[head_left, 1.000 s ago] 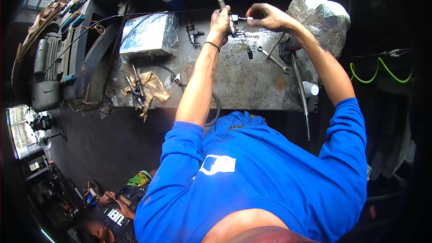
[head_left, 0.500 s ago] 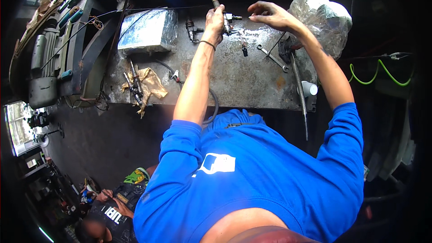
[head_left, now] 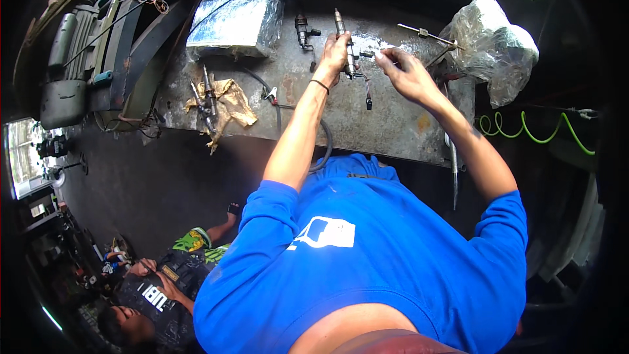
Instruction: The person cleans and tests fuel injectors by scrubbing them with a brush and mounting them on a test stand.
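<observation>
My left hand (head_left: 334, 58) is wrapped around a metal fuel injector (head_left: 340, 23), held nearly upright above the bench, its slim tip pointing away from me. A short loop with a dark connector (head_left: 369, 102) hangs from its near end. On the right, my right hand (head_left: 407, 74) has thumb and fingertips pinched together by the injector's side fitting (head_left: 365, 55); whatever lies between them is too small to make out. Another injector (head_left: 302, 30) rests on the bench to the left. Further left, more injectors (head_left: 208, 92) lie on a crumpled tan cloth (head_left: 232, 102).
The worn metal bench (head_left: 393, 125) carries a plastic-wrapped box (head_left: 232, 20), a cable with a clamp (head_left: 271, 94) and a clear plastic bundle (head_left: 488, 46). A thin rod (head_left: 419, 30) lies behind my right hand. Green coiled hose (head_left: 537, 134) hangs right. Another person (head_left: 157, 288) sits lower left.
My right hand has come down and its fingers have closed to a pinch by the side fitting. My left hand still grips the injector. The whole view has shifted, with the bench turned slightly.
</observation>
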`<control>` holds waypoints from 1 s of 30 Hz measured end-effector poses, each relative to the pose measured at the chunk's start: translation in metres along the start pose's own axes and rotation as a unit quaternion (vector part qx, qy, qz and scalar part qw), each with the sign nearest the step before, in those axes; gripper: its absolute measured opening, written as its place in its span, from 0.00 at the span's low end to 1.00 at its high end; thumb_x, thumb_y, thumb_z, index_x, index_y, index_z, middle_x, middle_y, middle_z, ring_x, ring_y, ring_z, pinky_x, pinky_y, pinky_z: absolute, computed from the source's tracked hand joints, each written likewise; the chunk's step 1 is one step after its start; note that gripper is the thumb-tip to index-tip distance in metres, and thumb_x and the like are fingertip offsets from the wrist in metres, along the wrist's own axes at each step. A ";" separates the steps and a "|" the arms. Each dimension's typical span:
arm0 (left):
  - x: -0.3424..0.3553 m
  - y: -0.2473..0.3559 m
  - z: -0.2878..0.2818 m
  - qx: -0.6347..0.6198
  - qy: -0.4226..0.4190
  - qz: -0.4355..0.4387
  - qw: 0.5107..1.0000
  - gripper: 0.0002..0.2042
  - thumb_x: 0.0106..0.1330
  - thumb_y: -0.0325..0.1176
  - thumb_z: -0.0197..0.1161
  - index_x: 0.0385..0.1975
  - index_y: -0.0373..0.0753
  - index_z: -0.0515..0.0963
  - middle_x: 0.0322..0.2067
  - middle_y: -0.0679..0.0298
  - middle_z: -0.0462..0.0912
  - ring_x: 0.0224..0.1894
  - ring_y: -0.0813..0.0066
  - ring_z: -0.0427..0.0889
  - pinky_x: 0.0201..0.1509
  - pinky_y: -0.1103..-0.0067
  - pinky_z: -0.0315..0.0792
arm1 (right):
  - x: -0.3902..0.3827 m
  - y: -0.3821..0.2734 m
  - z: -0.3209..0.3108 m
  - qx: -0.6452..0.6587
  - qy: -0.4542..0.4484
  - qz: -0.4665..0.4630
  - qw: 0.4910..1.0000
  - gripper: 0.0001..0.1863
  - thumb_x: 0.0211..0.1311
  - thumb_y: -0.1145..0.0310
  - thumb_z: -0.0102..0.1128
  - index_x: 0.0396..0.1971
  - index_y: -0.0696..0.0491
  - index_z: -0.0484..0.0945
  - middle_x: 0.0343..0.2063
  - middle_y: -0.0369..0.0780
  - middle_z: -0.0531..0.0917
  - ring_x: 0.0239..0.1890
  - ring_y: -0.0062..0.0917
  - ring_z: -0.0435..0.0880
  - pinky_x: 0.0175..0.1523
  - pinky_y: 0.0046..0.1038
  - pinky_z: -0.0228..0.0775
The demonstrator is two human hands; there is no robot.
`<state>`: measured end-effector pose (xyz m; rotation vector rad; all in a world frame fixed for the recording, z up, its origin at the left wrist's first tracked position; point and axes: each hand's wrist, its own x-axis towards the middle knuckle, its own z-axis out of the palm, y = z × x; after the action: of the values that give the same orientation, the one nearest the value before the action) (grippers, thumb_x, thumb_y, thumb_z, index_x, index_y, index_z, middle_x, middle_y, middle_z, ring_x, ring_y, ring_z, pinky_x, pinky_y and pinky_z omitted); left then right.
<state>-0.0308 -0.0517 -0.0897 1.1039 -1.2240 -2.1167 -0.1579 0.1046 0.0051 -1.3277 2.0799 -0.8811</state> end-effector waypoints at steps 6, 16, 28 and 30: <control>0.008 -0.026 -0.013 -0.033 -0.025 0.003 0.999 0.18 0.73 0.49 0.55 0.47 0.38 0.71 0.31 0.63 0.75 0.26 0.74 0.79 0.22 0.75 0.79 | 0.042 0.035 0.045 0.408 -0.142 0.248 0.867 0.23 0.72 0.55 0.60 0.54 0.58 0.73 0.47 0.39 0.82 0.47 0.28 0.85 0.51 0.26 0.76; 0.074 -0.042 -0.035 0.071 0.017 0.042 0.996 0.29 0.71 0.55 0.56 0.51 0.29 0.69 0.40 0.53 0.80 0.45 0.65 0.79 0.48 0.69 0.74 | 0.110 0.069 0.075 0.415 -0.160 0.222 0.868 0.20 0.68 0.67 0.64 0.51 0.66 0.76 0.42 0.46 0.84 0.43 0.29 0.87 0.52 0.28 0.80; 0.143 -0.015 -0.046 0.429 0.036 -0.015 0.902 0.40 0.59 0.51 0.63 0.63 0.23 0.63 0.57 0.37 0.76 0.64 0.47 0.74 0.68 0.68 0.67 | 0.193 0.121 0.115 0.310 -0.134 0.155 0.928 0.13 0.67 0.71 0.64 0.46 0.65 0.82 0.37 0.41 0.86 0.37 0.22 0.85 0.45 0.24 0.78; 0.152 -0.016 -0.043 0.437 0.036 -0.020 0.898 0.39 0.60 0.50 0.63 0.64 0.24 0.63 0.57 0.36 0.76 0.64 0.47 0.74 0.69 0.67 0.67 | 0.205 0.132 0.118 0.295 -0.131 0.145 0.935 0.12 0.67 0.71 0.64 0.44 0.64 0.84 0.34 0.40 0.86 0.35 0.20 0.84 0.41 0.22 0.77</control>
<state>-0.0831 -0.1728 -0.1785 1.5290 -2.2167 -1.4992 -0.2305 -0.0712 -0.1873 -0.7468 1.5717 -1.0221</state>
